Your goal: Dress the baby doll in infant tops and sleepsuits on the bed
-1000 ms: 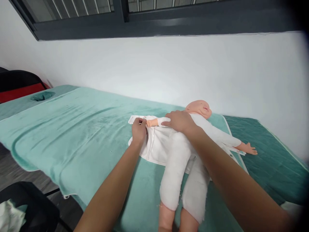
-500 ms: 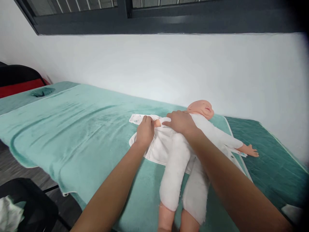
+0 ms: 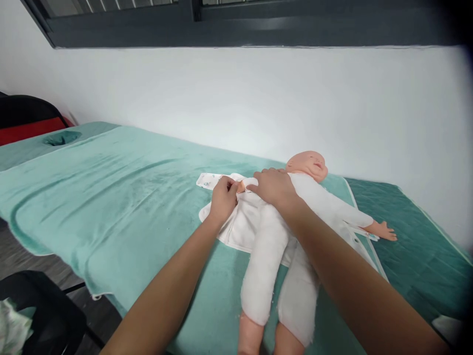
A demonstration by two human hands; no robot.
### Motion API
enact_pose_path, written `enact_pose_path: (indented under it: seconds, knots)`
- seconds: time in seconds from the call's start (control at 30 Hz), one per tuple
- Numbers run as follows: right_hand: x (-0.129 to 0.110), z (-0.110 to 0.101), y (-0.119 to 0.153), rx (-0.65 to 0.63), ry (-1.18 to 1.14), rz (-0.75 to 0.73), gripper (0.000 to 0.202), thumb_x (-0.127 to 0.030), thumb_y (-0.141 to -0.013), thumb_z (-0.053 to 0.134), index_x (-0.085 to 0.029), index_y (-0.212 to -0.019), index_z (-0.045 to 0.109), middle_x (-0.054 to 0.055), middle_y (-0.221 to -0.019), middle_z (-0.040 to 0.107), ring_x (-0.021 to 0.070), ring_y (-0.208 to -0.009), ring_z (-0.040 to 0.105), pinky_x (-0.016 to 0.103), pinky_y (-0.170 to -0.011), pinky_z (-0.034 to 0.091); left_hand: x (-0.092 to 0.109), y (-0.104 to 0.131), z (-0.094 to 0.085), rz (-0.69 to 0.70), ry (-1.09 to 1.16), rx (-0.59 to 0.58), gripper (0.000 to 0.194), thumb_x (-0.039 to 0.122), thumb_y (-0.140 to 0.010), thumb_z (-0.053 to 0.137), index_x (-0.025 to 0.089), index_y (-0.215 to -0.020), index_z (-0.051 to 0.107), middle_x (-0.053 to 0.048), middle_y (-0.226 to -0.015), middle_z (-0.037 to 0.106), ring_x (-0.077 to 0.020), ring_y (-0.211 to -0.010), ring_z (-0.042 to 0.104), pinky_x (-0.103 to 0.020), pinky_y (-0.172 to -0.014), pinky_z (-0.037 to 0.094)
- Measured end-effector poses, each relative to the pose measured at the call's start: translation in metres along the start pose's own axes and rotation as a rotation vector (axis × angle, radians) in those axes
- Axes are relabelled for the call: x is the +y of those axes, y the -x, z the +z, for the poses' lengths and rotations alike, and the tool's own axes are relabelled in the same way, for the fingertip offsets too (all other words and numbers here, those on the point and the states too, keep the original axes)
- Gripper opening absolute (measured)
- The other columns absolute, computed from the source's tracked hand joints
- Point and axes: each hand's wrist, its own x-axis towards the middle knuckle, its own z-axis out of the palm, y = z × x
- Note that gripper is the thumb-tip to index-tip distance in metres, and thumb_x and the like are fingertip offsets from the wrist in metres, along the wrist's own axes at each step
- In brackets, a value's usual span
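A baby doll [image 3: 264,266] with a soft white body lies on its back on a green-covered bed, its head toward the wall. Under it is spread a white garment [image 3: 240,227], with a printed sleeve [image 3: 207,180] stretching out to the left. My left hand [image 3: 223,199] pinches the doll's hand at the end of its arm, beside that sleeve. Across the doll's torso and upper arm rests my right hand [image 3: 273,186], palm down with its fingers spread. The doll's other arm [image 3: 380,230] extends to the right, bare of the garment.
The bed's green cover [image 3: 111,197] reaches to the white wall. A darker green quilted pad [image 3: 406,231] lies at the right. At the lower left stands a black chair [image 3: 40,315] with cloth on it. A black and red object [image 3: 31,118] is at the far left.
My left hand's fingers have shifted slightly around the doll's hand. My right hand stays on the doll. The view has moved a little.
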Motion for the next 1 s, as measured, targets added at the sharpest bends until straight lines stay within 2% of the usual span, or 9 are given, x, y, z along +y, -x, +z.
enact_pose_path:
  seconds: [0.2,0.4,0.53,0.67,0.73,0.8,0.87,0.93,1.0]
  knots:
    - [-0.011,0.001,-0.003,-0.026,-0.018,-0.02,0.027,-0.03,-0.093,0.043,-0.019,-0.104,0.066,0.016,-0.102,0.069,0.03,-0.104,0.058,0.043,-0.089,0.035,0.011,0.008,0.014,-0.121,0.186,-0.24,0.015,0.037,-0.091,0.052,0.023,-0.085,0.049,0.007,-0.051,0.05,-0.0123,-0.047,0.052,-0.025,-0.053,0.042]
    - [-0.012,-0.005,-0.003,0.029,-0.094,-0.009,0.032,-0.034,-0.094,0.043,-0.016,-0.112,0.062,0.016,-0.111,0.067,0.0295,-0.105,0.058,0.041,-0.09,0.038,0.001,0.003,0.006,0.121,-0.144,0.005,0.016,0.031,-0.093,0.047,0.021,-0.089,0.059,-0.003,-0.086,0.065,-0.017,-0.08,0.059,-0.03,-0.076,0.046]
    - [0.008,-0.02,0.011,0.219,-0.326,0.046,0.031,-0.034,-0.096,0.04,-0.02,-0.114,0.062,0.01,-0.116,0.066,0.0255,-0.106,0.059,0.036,-0.087,0.042,-0.011,-0.001,0.001,0.157,-0.442,0.103,0.015,0.03,-0.09,0.053,0.019,-0.097,0.061,-0.009,-0.099,0.064,-0.023,-0.094,0.058,-0.037,-0.086,0.045]
    - [0.048,-0.02,0.054,0.549,-0.55,0.159,0.029,-0.033,-0.094,0.043,-0.02,-0.11,0.063,0.009,-0.116,0.064,0.0225,-0.109,0.057,0.034,-0.092,0.043,-0.014,-0.002,0.002,0.17,-0.592,0.044,0.016,0.035,-0.087,0.059,0.02,-0.089,0.063,-0.009,-0.095,0.063,-0.0253,-0.097,0.056,-0.037,-0.085,0.043]
    - [0.069,-0.008,0.082,0.662,-0.564,0.337,0.031,-0.034,-0.092,0.043,-0.018,-0.111,0.063,0.012,-0.112,0.063,0.0226,-0.099,0.059,0.034,-0.086,0.045,-0.012,-0.001,0.002,0.162,-0.554,0.013,0.014,0.034,-0.086,0.059,0.02,-0.084,0.062,-0.007,-0.092,0.063,-0.0234,-0.093,0.056,-0.035,-0.083,0.043]
    - [0.085,0.007,0.107,0.637,-0.537,0.551,0.033,-0.037,-0.092,0.043,-0.018,-0.108,0.065,0.012,-0.103,0.065,0.0233,-0.09,0.059,0.036,-0.082,0.044,-0.008,0.001,0.001,0.132,-0.436,-0.017,0.014,0.034,-0.086,0.058,0.02,-0.082,0.06,-0.004,-0.088,0.064,-0.0198,-0.085,0.057,-0.032,-0.079,0.043]
    - [0.093,0.019,0.125,0.446,-0.548,0.69,0.038,-0.044,-0.092,0.041,-0.02,-0.109,0.066,0.011,-0.092,0.068,0.0255,-0.084,0.059,0.036,-0.075,0.042,-0.001,0.003,0.0,0.111,-0.297,-0.048,0.016,0.036,-0.087,0.055,0.021,-0.084,0.058,-0.001,-0.085,0.064,-0.017,-0.079,0.057,-0.029,-0.076,0.043]
    - [0.093,0.024,0.134,0.282,-0.568,0.755,0.045,-0.051,-0.093,0.037,-0.022,-0.114,0.065,0.011,-0.09,0.07,0.0283,-0.082,0.061,0.037,-0.072,0.039,0.008,0.006,0.0,0.109,-0.196,-0.068,0.017,0.037,-0.087,0.055,0.021,-0.084,0.057,0.0,-0.085,0.063,-0.0157,-0.079,0.056,-0.028,-0.076,0.043]
    - [0.09,0.023,0.136,0.244,-0.599,0.754,0.05,-0.055,-0.094,0.033,-0.024,-0.119,0.063,0.012,-0.094,0.072,0.0303,-0.086,0.062,0.038,-0.073,0.038,0.018,0.006,0.003,0.109,-0.132,-0.109,0.018,0.038,-0.086,0.056,0.02,-0.083,0.057,0.0,-0.086,0.063,-0.0154,-0.082,0.057,-0.027,-0.078,0.043]
